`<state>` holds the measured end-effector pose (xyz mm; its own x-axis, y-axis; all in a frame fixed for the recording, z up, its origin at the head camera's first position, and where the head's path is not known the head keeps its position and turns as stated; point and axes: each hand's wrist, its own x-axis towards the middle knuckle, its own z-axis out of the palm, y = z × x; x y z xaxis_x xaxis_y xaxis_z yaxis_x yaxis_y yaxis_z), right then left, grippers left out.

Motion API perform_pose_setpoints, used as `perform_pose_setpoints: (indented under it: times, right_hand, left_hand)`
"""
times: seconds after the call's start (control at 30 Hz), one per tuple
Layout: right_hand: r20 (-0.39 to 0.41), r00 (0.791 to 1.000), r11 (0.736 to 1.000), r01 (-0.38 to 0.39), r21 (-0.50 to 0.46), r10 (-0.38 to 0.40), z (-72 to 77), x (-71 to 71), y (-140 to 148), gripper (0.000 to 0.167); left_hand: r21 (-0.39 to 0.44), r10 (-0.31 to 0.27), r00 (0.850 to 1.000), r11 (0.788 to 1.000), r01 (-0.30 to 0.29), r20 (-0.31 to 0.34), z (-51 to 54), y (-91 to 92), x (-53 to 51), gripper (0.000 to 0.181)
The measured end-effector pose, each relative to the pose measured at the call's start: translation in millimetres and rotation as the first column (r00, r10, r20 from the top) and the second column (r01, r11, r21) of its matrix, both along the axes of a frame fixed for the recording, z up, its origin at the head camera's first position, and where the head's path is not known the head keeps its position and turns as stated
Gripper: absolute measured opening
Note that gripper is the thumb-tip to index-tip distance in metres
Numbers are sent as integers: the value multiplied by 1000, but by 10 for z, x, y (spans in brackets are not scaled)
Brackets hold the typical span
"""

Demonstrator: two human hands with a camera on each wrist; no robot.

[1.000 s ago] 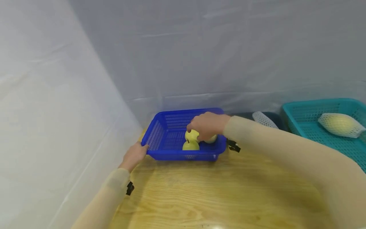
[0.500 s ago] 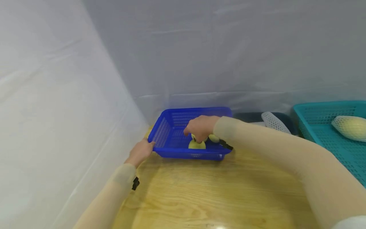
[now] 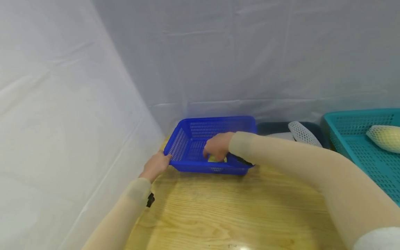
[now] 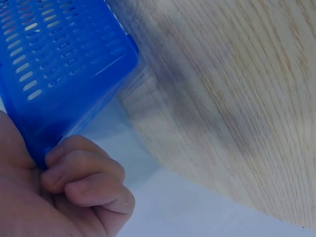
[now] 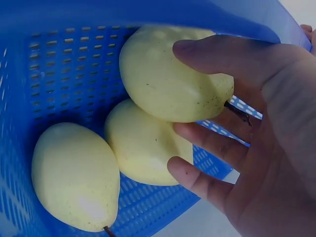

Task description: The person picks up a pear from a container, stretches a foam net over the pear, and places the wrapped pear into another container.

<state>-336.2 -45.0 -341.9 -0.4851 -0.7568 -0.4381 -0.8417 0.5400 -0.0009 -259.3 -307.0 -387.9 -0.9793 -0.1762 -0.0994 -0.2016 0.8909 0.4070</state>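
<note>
At the left front corner of the blue plastic basket [image 3: 178, 163], my left hand [image 3: 155, 165] grips the rim. The left wrist view shows its curled fingers [image 4: 91, 170] against the basket corner. Inside the basket, my right hand [image 3: 217, 146] holds a pale yellow pear [image 5: 170, 74], thumb on one side and fingers on the other. That pear has a dark stem pointing toward the palm. Two more pears lie by it: one pear [image 5: 140, 143] partly beneath the held one and another pear [image 5: 76, 175] apart from the fingers. In the head view my right hand hides most of the fruit.
To the right, a teal basket [image 3: 347, 146] holds a pear in white foam netting [image 3: 385, 138]. Between the baskets, a dark tray [image 3: 268, 127] contains white foam nets [image 3: 303, 133]. The wooden table [image 3: 218, 208] meets white sheeting [image 3: 93, 139] at the left and back.
My right hand has shifted from the farther pears and come down over the front pear. The left hand keeps its grip on the basket. The head view has turned slightly.
</note>
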Motion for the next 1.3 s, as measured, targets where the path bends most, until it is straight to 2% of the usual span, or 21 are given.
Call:
perform_pose_setpoints:
  times: [0.2,0.5,0.77,1.0,1.13,1.3]
  right_hand:
    - [-40,998,998,-38,51,40,-37,-10,13,63]
    - [-19,999,998,-49,38,49,-46,-26,85,55]
    - [-43,995,994,-88,64,90,-64,-32,87,52]
    - [-2,994,994,-108,-18,108,-17,-40,214,48]
    - [19,997,995,-70,-74,72,72,-19,318,41]
    - [17,1000,994,-22,-109,24,181,16,427,52]
  left_hand:
    - [4,-4,1000,1000,4,9,7,4,2,58]
    - [1,-4,1000,1000,4,17,31,11,3,58]
    - [-10,9,1000,1000,-9,23,28,11,6,58]
    - [-33,12,1000,999,-11,20,17,44,3,58]
    - [-33,9,1000,999,-8,22,22,46,-1,59]
    - [-25,13,1000,1000,-12,24,17,14,5,59]
